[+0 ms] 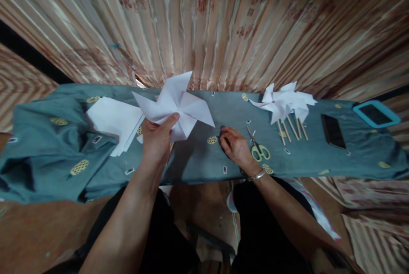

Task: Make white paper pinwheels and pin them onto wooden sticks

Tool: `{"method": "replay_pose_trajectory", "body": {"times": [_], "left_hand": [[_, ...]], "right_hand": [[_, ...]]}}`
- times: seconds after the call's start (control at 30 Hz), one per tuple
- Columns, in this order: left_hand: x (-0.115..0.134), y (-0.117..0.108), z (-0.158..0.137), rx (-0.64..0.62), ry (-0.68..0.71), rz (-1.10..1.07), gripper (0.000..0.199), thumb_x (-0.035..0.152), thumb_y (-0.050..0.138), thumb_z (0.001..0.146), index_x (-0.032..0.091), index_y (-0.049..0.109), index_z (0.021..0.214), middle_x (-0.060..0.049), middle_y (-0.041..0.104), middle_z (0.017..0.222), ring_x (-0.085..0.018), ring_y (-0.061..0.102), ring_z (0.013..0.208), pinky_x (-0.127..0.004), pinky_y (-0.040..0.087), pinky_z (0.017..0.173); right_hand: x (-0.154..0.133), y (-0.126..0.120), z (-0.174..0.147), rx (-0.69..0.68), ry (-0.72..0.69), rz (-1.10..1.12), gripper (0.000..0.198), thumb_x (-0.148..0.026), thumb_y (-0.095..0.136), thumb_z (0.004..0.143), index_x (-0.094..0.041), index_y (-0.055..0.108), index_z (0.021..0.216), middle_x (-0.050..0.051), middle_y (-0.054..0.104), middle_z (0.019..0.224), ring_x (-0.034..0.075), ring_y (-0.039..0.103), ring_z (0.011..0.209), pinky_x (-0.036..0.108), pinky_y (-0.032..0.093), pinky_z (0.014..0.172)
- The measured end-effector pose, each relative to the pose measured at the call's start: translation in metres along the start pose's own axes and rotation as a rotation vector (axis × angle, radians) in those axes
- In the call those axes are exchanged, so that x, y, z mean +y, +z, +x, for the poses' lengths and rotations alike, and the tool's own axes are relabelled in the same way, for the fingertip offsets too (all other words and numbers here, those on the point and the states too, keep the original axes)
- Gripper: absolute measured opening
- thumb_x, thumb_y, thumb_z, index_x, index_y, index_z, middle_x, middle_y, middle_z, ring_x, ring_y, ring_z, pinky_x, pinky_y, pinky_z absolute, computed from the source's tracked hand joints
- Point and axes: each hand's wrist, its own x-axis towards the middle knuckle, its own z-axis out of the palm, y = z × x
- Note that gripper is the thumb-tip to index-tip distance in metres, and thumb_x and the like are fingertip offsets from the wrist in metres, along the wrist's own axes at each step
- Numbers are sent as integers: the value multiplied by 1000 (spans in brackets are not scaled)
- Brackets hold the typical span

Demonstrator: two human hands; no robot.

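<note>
My left hand [158, 135] grips a white paper pinwheel [182, 110] above the cloth, its thumb pressed at the pinwheel's centre. The blades fan out away from the hand. What the other fingers do behind the paper is hidden. To the right, my right hand [235, 146] is low over the cloth with its fingers curled together. Something small and dark shows at its fingertips, too small to name. Just beside that hand lies a pair of scissors [260, 151] with yellow-green handles, blades pointing away from me.
A stack of white paper sheets [111, 118] lies at left on the green patterned cloth [191, 163]. Several finished pinwheels [287, 101] on sticks are heaped at right, near a dark phone [333, 131] and a blue-framed tablet [377, 114]. A curtain [204, 31] hangs behind.
</note>
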Motion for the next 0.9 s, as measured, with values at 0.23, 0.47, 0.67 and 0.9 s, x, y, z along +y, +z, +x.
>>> {"method": "replay_pose_trajectory", "body": {"times": [0.23,0.47,0.67,0.9], "left_hand": [[-19,13,-3,-87,-55,40,31,26,86,56,18,72,82,-1,73,72,-22,71,79,-31,57,73],[-31,18,-3,-113,-102,105,24,24,85,57,16,73,76,-1,73,72,-16,66,64,-28,54,65],[-32,16,-1,-128,-129,148,23,25,84,58,16,74,77,-2,73,73,-16,65,63,-27,52,61],[-35,14,-1,-130,-166,157,25,27,85,57,14,73,76,-2,72,71,-15,64,62,-26,52,62]], "right_hand": [[14,2,3,80,222,219,9,-23,63,81,-23,69,73,7,73,107,22,70,99,38,53,94],[11,2,8,86,266,271,12,-24,64,81,-22,71,72,8,74,106,23,71,97,38,54,91],[12,4,12,68,303,256,4,-20,69,73,-23,70,70,7,74,106,25,71,97,41,55,90],[10,2,1,34,232,172,6,-21,67,76,-24,69,72,9,70,115,27,67,105,46,53,97]]}}
